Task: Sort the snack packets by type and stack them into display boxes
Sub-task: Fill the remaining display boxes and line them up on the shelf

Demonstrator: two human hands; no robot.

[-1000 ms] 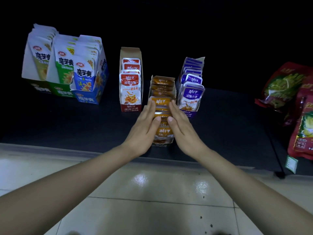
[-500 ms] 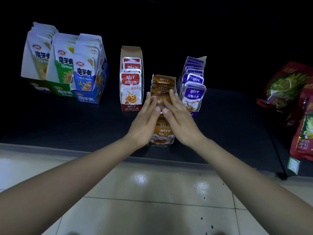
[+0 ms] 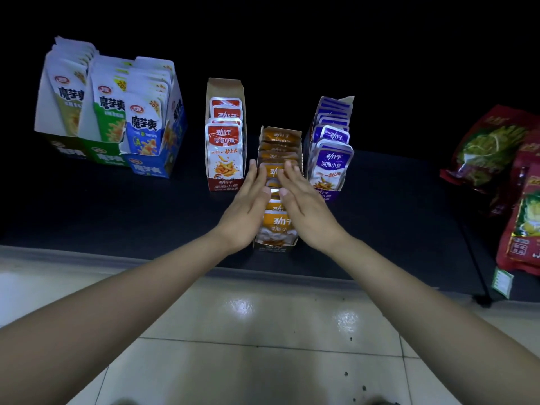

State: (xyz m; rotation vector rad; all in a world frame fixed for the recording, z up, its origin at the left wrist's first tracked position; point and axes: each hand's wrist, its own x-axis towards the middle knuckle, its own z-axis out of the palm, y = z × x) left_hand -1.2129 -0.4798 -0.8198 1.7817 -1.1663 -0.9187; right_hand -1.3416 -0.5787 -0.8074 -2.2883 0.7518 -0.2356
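Observation:
An orange display box (image 3: 274,247) full of orange snack packets (image 3: 280,224) stands near the front edge of a dark shelf. My left hand (image 3: 248,206) lies flat along the box's left side and my right hand (image 3: 304,206) along its right side, fingers straight, fingertips over the packets in the middle of the row. A red box with red packets (image 3: 224,147) stands just left of it. A purple box with purple packets (image 3: 331,162) stands just right.
Three joined boxes of white, green and blue packets (image 3: 117,121) stand at the far left of the shelf (image 3: 117,211). Large red snack bags (image 3: 502,171) lie at the right. A pale tiled floor (image 3: 263,331) runs below the shelf's front edge.
Both hands have slid forward along the orange row, from the near packets to the middle of the box. The packets behind the fingers look more upright.

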